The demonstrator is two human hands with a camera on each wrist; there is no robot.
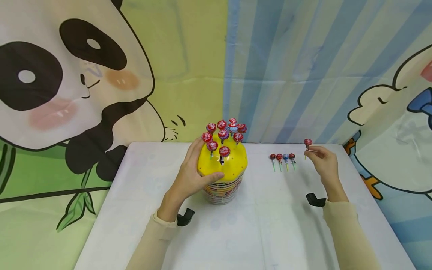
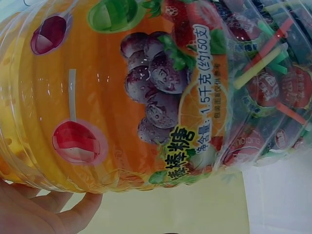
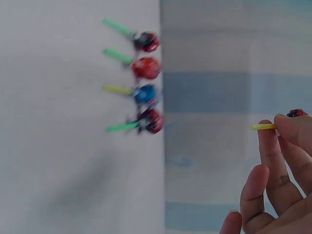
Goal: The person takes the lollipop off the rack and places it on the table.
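Observation:
A clear ribbed jar [image 1: 221,195] with a yellow lid [image 1: 233,170] stands upright on the table, several red-wrapped lollipops [image 1: 224,151] sticking up from the lid. My left hand [image 1: 193,176] grips the jar's upper part, thumb across the front of the lid and fingers around its left side. In the left wrist view, the jar's fruit-printed label [image 2: 158,92] and wrapped lollipops inside fill most of the picture. Away to the right, my right hand [image 1: 323,163] pinches a lollipop [image 1: 308,142] by its yellow stick [image 3: 263,126], the red head up.
Between the jar and my right hand, several lollipops [image 3: 146,67] lie in a row near the far edge of the white table [image 1: 270,217], one of them blue. Behind the table hangs a printed cloth [image 1: 189,75] with a panda and stripes.

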